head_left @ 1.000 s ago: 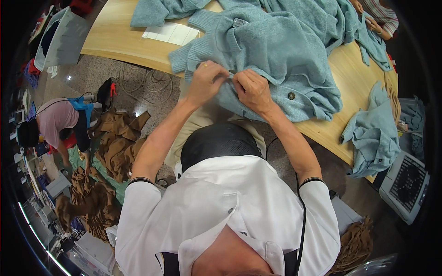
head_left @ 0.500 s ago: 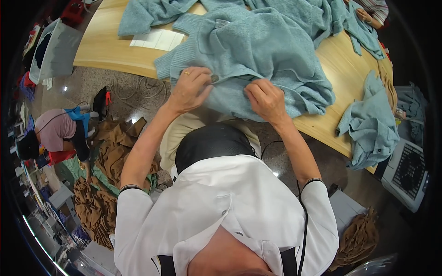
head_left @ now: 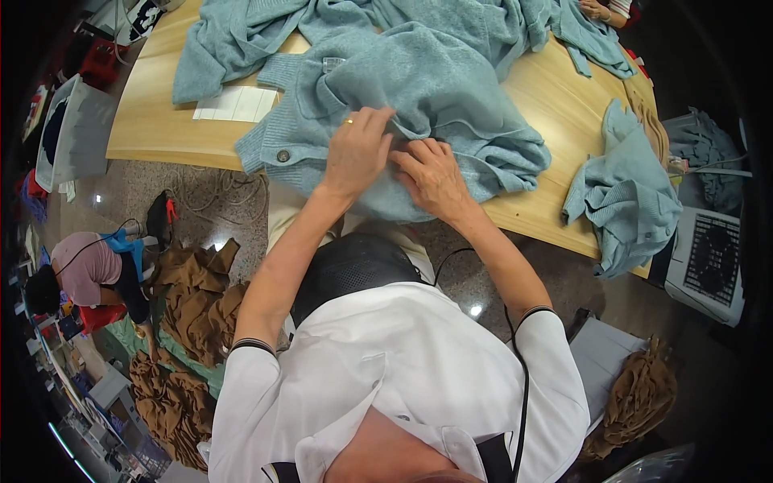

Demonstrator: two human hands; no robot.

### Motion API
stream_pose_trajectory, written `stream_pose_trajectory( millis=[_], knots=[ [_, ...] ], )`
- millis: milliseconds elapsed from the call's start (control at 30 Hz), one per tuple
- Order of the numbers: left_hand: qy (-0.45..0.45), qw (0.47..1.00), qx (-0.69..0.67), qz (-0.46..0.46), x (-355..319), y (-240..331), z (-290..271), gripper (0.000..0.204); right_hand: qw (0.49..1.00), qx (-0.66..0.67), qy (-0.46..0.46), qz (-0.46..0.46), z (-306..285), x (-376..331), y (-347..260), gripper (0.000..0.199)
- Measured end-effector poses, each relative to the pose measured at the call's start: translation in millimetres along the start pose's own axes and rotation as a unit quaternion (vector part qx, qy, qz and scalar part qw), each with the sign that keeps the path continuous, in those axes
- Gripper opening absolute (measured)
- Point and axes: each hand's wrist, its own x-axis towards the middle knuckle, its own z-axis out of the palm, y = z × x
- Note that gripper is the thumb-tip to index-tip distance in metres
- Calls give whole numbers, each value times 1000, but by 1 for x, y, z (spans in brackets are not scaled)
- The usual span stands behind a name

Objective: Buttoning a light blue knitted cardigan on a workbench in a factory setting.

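A blue-green knitted cardigan lies in folds over the near edge of the table, with a pale label near its neck. Its ribbed front band carries a dark round button. Near the middle of that band, my left hand presses its fingers together on the knit. My right hand is close beside it, fingers bent and gripping the cloth at the front opening. The fingertips of both hands nearly meet, and the spot between them is partly covered.
More blue-green knitwear covers the far side of the wooden table, beside a white paper strip. Another knit piece hangs over the right corner. A co-worker bends over brown garments at left; another person's hand shows far right.
My left hand has moved right along the cardigan's front, uncovering the button. My right hand has shifted left, so the hands are now close together. The view has turned slightly.
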Motion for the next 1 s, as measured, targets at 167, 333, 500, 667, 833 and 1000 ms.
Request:
stream_pose_trajectory(
  millis=[167,333,500,667,833,1000],
  knots=[
    [55,997,30,47,2,1,3,28,1000,3,23,18,15,-11,8,26],
    [17,999,-32,24,-10,2,8,13,996,50,70,-5,16,-18,8,26],
    [-132,953,-224,-154,-14,-7,2,13,994,38,81,-57,13,-18,5,32],
    [-211,880,-342,-255,4,-27,-9,21,990,90,109,-15,13,-18,6,21],
    [-215,856,-382,-275,4,-25,-14,20,990,89,110,-10,15,-19,6,19],
    [-220,863,-374,-260,2,-25,-14,22,986,63,150,-45,17,-12,6,21]
  ],
)
